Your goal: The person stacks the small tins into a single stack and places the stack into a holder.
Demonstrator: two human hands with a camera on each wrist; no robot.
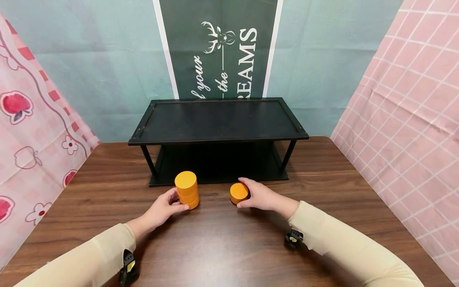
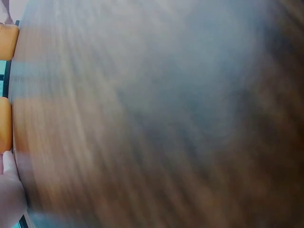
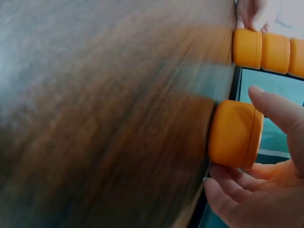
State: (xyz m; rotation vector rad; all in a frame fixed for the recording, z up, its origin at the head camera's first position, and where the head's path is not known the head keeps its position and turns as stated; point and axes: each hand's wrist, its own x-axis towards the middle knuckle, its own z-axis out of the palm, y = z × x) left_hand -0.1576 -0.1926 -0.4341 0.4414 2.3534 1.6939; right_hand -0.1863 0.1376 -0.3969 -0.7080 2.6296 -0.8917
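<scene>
In the head view, three round orange tins (image 1: pixel 186 190) stand stacked left of centre. My left hand (image 1: pixel 165 207) holds the stack low down, its thumb at the bottom tin's front and its fingers mostly hidden behind. A single orange tin (image 1: pixel 238 193) sits upright on the table to the right. Around it my right hand (image 1: pixel 259 194) is spread, fingers at the far side and thumb at the near side. From the right wrist, a seam shows near the tin's top (image 3: pixel 237 134); the fingers (image 3: pixel 232 183) lie along one side, while the thumb (image 3: pixel 273 107) stands slightly off the other.
A black two-level rack (image 1: pixel 218 119) stands behind the tins, its lower shelf (image 1: pixel 218 163) just beyond them. The brown wooden table (image 1: pixel 215 247) runs toward me. Patterned pink cloths hang left and right, with a green printed cloth (image 1: pixel 305 52) at the back.
</scene>
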